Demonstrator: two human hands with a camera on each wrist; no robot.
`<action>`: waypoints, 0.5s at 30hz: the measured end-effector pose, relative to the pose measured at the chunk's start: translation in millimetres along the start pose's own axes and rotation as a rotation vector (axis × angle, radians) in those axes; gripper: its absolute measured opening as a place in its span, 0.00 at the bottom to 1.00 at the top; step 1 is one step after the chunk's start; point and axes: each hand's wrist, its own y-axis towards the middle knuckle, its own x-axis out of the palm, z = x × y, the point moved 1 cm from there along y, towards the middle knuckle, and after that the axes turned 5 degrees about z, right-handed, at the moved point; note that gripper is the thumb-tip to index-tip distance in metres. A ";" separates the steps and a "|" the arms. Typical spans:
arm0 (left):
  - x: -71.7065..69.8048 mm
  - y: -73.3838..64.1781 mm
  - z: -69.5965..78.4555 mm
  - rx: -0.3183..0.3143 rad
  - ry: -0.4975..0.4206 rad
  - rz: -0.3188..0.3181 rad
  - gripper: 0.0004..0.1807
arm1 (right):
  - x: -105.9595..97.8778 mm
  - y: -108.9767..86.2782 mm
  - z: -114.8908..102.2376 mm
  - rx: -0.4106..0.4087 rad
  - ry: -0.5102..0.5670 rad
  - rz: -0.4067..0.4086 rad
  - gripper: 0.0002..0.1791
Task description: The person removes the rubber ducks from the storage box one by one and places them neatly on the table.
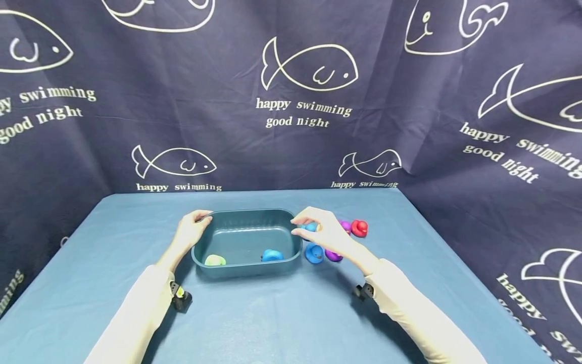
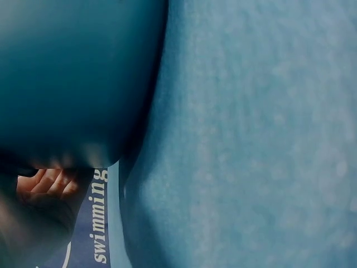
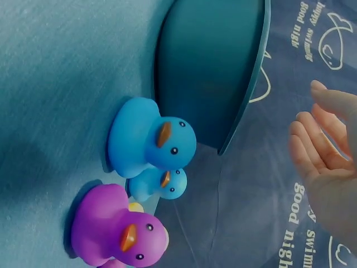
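A dark teal rectangular bin (image 1: 247, 273) with rounded corners stands on the table. Inside it are a pale green toy (image 1: 215, 260) and a blue rubber duck (image 1: 272, 255). My left hand (image 1: 188, 233) grips the bin's left rim; in the left wrist view its fingers (image 2: 53, 183) show partly behind the bin wall (image 2: 72, 84). Beside the right rim, my right hand (image 1: 325, 230) is held above the ducks, thumb and fingers parted. The right wrist view shows that hand (image 3: 329, 151) apart from the bin (image 3: 206, 72), holding nothing.
Right of the bin sit a blue duck (image 1: 314, 253), another blue duck (image 1: 311, 227), a purple duck (image 3: 111, 229), a second purple duck (image 1: 346, 226) and a red duck (image 1: 359, 228). Dark blue fish-print cloth (image 1: 309, 151) hangs behind the blue table (image 1: 254, 323).
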 end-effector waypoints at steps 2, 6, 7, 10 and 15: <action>-1.8 0.0 -2.2 -0.006 -0.003 0.008 0.15 | 1.5 2.1 0.8 0.010 -0.001 0.009 0.13; -1.5 1.4 -2.9 -0.020 -0.018 0.014 0.14 | 4.5 4.5 1.7 0.004 -0.004 -0.005 0.13; -0.5 1.9 -2.7 -0.021 -0.019 0.019 0.14 | 5.2 4.7 1.6 0.001 -0.002 -0.013 0.13; 1.3 2.4 -1.3 -0.021 -0.023 0.032 0.14 | 9.7 5.4 1.9 -0.005 -0.002 -0.047 0.12; 4.0 4.1 1.1 -0.003 -0.044 0.043 0.15 | 23.0 11.1 6.0 -0.040 -0.010 -0.077 0.08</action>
